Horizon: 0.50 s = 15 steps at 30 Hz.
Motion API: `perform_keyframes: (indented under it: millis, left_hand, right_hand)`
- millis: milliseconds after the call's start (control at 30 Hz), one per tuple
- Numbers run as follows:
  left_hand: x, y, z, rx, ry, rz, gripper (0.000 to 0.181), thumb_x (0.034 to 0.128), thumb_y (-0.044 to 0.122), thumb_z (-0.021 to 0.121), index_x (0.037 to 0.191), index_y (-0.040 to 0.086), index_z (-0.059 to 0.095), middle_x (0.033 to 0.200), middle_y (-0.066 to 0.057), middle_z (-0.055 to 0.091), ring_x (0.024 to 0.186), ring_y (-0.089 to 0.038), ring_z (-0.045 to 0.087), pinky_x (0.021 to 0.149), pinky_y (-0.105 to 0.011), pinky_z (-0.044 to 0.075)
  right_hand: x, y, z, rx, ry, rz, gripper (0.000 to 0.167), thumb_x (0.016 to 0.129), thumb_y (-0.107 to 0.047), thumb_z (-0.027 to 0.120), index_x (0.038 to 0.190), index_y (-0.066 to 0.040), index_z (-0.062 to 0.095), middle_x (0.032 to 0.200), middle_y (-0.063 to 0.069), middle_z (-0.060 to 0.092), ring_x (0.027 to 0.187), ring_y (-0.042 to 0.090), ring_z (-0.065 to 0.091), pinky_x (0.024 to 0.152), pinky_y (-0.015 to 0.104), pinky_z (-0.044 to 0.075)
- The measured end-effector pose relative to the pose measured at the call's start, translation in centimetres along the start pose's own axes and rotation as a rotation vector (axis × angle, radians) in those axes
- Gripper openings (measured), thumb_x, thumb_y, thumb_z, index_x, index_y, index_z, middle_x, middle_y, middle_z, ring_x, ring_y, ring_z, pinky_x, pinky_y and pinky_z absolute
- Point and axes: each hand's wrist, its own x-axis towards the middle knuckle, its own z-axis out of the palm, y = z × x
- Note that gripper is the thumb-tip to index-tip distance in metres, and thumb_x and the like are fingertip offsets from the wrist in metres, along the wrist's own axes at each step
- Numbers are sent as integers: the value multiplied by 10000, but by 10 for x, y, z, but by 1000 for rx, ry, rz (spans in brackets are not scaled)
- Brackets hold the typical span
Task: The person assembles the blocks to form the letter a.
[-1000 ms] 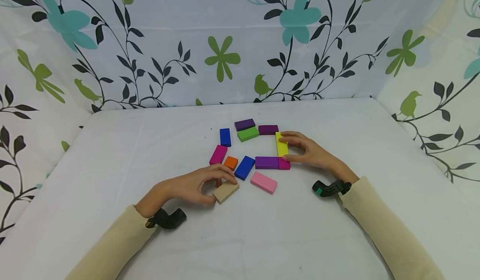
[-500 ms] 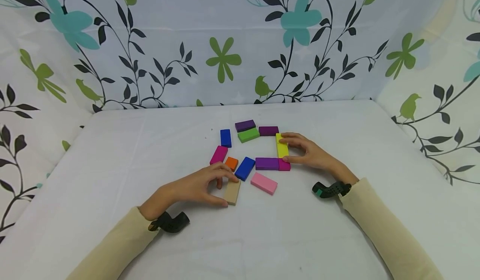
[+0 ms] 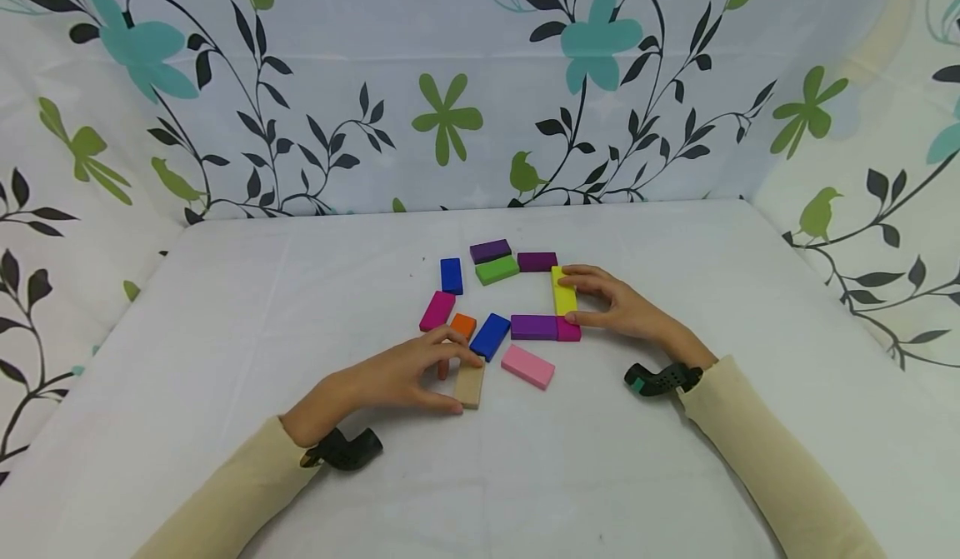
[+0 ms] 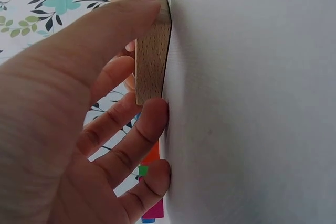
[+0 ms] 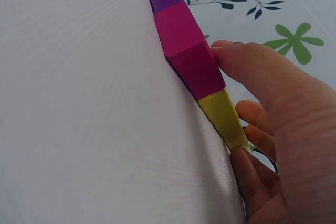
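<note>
My left hand (image 3: 397, 376) pinches a plain wooden block (image 3: 470, 386) lying on the white cloth, thumb at its near end and fingers at its far end. The same wooden block (image 4: 151, 61) stands out in the left wrist view. A blue block (image 3: 491, 336) lies just beyond it. My right hand (image 3: 622, 307) holds a yellow block (image 3: 564, 299) from the right, fingertips at its far end. The thumb rests by a magenta block (image 3: 570, 330) touching the yellow one. A purple block (image 3: 533, 327) adjoins the magenta block on the left.
Around these lie a pink block (image 3: 528, 366), an orange block (image 3: 463, 326), another magenta block (image 3: 437, 311) and a smaller blue block (image 3: 452, 276). A green block (image 3: 497, 270) and two dark purple blocks are farther back. A patterned curtain (image 3: 337, 84) hangs behind the table.
My left hand has turned the wooden block from slanted to nearly straight up and down in the head view, and shifted it slightly right. The right hand stays put.
</note>
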Motion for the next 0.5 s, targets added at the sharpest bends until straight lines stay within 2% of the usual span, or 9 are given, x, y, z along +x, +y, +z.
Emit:
perform_keyframes:
  millis: [200,367,500]
  left_hand:
    - [1,4,1,21,-8,-27,540,843,314,770,1332,177,586,1318,-56,483,915,-85,535,786,-222,513]
    - [0,4,1,22,-3,-24,542,837,341,773,1327,195,592,1308,-20,479,924,-89,533,780,-226,508]
    - [-1,3,1,10,17,-19,473,870,367,732,1295,197,618,1281,11,486,940,-98,532,782,-237,501]
  right_hand:
    - [-1,0,0,-4,2,4,565,887,-127,710,1400,-20,501,1548,145,308,1411,372,300,1135,558,253]
    - [-1,1,0,-14,5,6,570,884,-130,716,1404,-34,501,1556,130,304,1441,349,251,1146,554,231]
    - [0,1,0,-17,3,7,570,888,-144,712,1406,-39,500,1556,128,303,1444,346,243,1145,556,233]
